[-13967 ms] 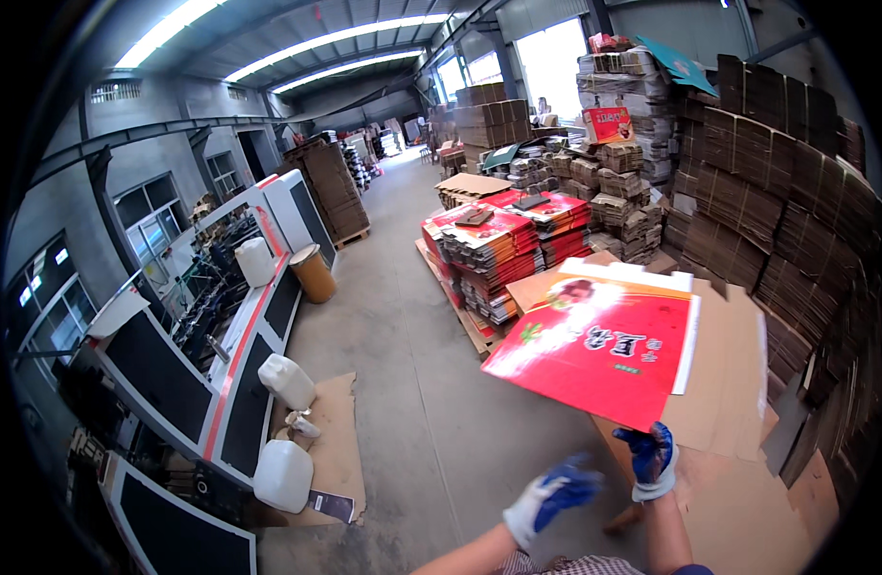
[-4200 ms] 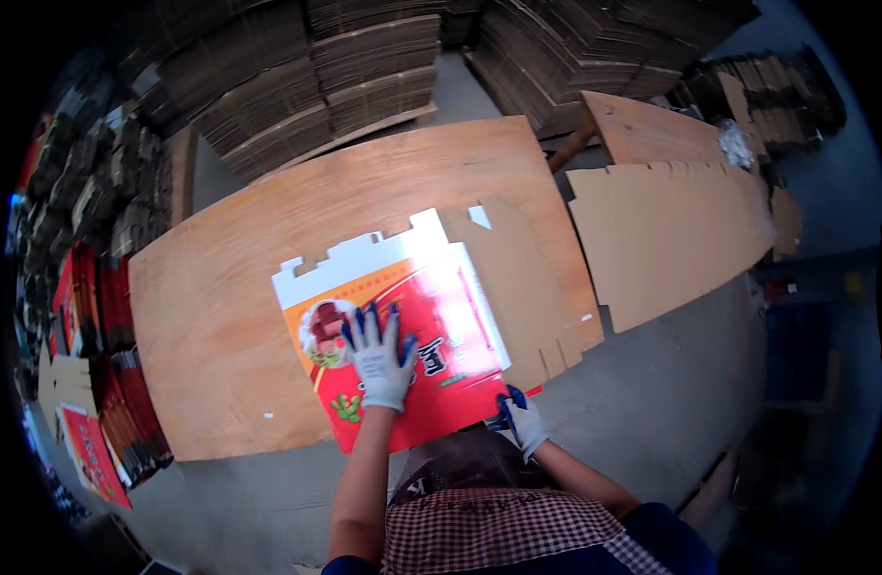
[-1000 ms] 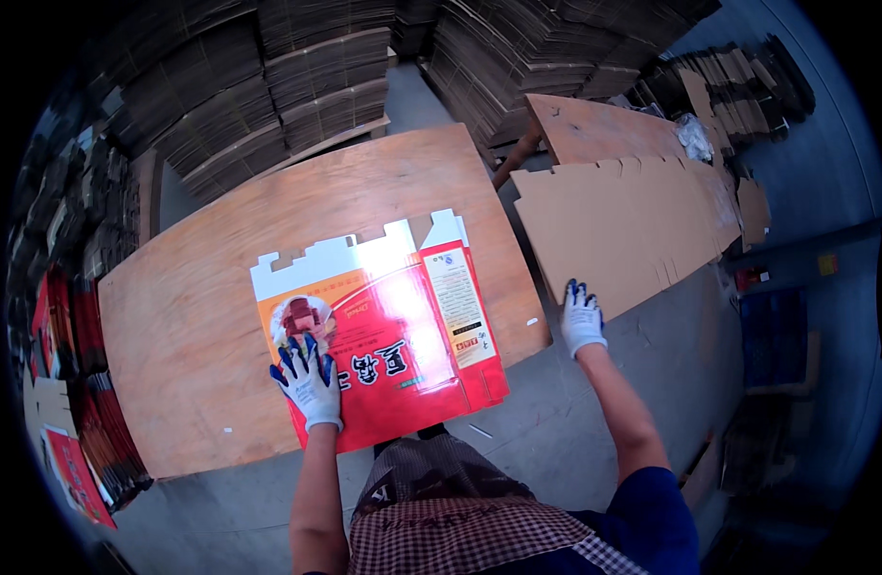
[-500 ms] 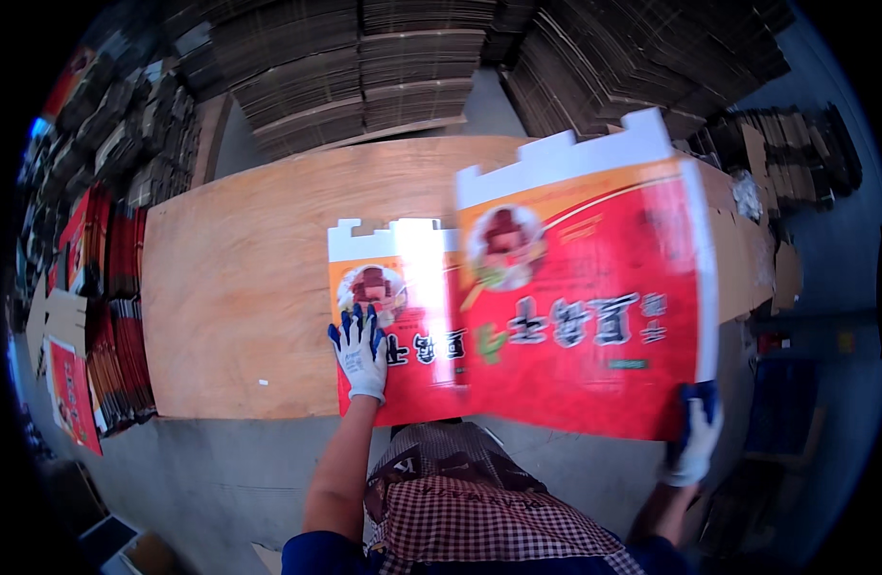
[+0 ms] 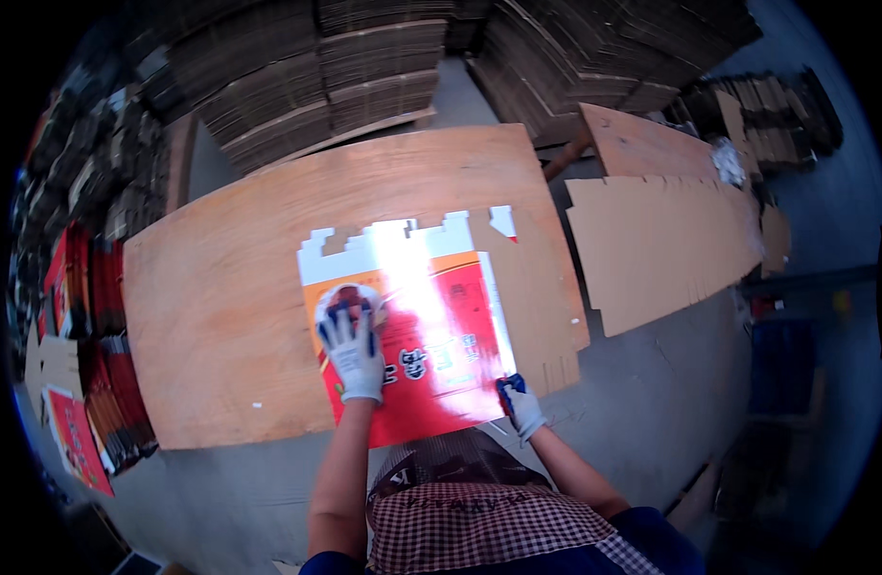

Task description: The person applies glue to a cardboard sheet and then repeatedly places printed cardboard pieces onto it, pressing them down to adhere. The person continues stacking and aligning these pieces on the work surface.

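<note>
While our left hand (image 5: pixel 353 356) lies flat, fingers spread and grasping nothing, on the red printed sheet (image 5: pixel 427 331), our right hand (image 5: pixel 521 404) curls at its near right corner, and we cannot tell whether it pinches the card; the sheet overhangs the near edge of the wooden table (image 5: pixel 211 326), so we judge that a hard press there could crease it, and a sideways tug could skew it over the brown cardboard (image 5: pixel 537 307) at its right; farther off, a cardboard panel (image 5: pixel 661 249) lies rightward, and tall cardboard stacks (image 5: pixel 278 91) stand behind
</note>
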The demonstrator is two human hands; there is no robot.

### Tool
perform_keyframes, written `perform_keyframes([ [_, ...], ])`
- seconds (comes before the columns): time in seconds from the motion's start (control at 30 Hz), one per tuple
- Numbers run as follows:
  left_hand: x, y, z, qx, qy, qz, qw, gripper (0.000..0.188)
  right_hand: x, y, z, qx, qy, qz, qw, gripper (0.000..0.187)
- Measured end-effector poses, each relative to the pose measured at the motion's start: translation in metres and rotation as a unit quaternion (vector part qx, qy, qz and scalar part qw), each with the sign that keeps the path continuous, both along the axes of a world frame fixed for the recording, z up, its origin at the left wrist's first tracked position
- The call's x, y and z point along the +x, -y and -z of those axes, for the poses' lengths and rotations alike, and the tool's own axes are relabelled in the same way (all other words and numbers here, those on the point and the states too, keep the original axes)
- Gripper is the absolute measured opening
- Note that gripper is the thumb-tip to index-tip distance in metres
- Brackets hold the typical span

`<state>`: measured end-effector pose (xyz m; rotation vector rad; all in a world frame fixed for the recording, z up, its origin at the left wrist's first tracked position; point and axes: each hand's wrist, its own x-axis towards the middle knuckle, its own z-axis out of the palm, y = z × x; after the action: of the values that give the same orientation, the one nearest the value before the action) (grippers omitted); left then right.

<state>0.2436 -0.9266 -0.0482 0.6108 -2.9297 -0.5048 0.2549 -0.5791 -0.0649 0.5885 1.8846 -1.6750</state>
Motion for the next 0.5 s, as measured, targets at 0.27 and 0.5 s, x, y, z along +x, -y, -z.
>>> perform_keyframes([
  [0.27, -0.067, -0.096, -0.018, -0.029, 0.075, 0.124, 0.989, 0.075, -0.064, -0.037, -0.067, 0.434, -0.247, -0.061, 0.864, 0.039],
  [0.5, -0.07, -0.101, -0.01, -0.028, 0.06, 0.131, 0.989, 0.069, -0.098, -0.128, -0.041, 0.342, -0.137, -0.033, 0.929, 0.035],
])
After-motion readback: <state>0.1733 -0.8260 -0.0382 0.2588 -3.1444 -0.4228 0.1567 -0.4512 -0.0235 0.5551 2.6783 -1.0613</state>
